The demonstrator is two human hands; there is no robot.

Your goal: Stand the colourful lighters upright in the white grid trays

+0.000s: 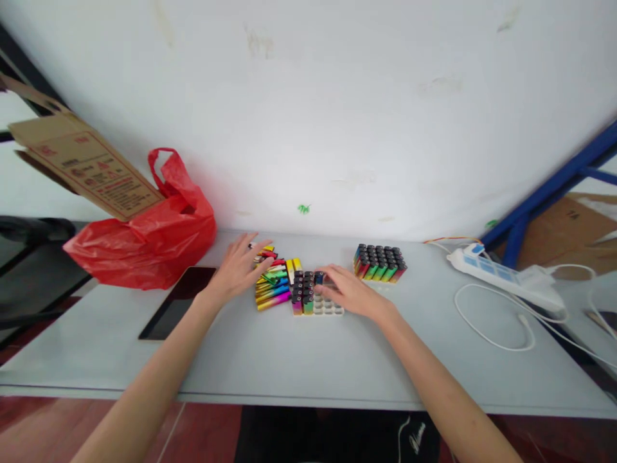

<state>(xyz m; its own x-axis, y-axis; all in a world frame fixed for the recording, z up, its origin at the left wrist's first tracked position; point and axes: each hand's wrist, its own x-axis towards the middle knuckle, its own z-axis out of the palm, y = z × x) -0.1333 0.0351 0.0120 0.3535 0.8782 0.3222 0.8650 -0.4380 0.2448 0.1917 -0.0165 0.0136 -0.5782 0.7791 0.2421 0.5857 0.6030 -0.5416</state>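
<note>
My left hand [236, 269] reaches over the left part of a loose pile of colourful lighters [274, 289], its fingers spread apart. Bright yellow, green, blue and purple bodies show in that pile. My right hand [348, 290] is above a white tray [328, 307] with round-edged slots. Its thumb and forefinger close around a dark-topped lighter [319, 277] at the tray's back row. Black-topped lighters [303, 289] stand upright in the left columns of the tray; my right hand partly hides the slots on the right.
Behind to the right stands a full block of upright lighters [380, 262]. A dark tablet [180, 302] lies at left, near a red plastic bag [159, 241] with a cardboard box [91, 164] on it. A power strip [506, 276] and white cables [482, 344] occupy the right side.
</note>
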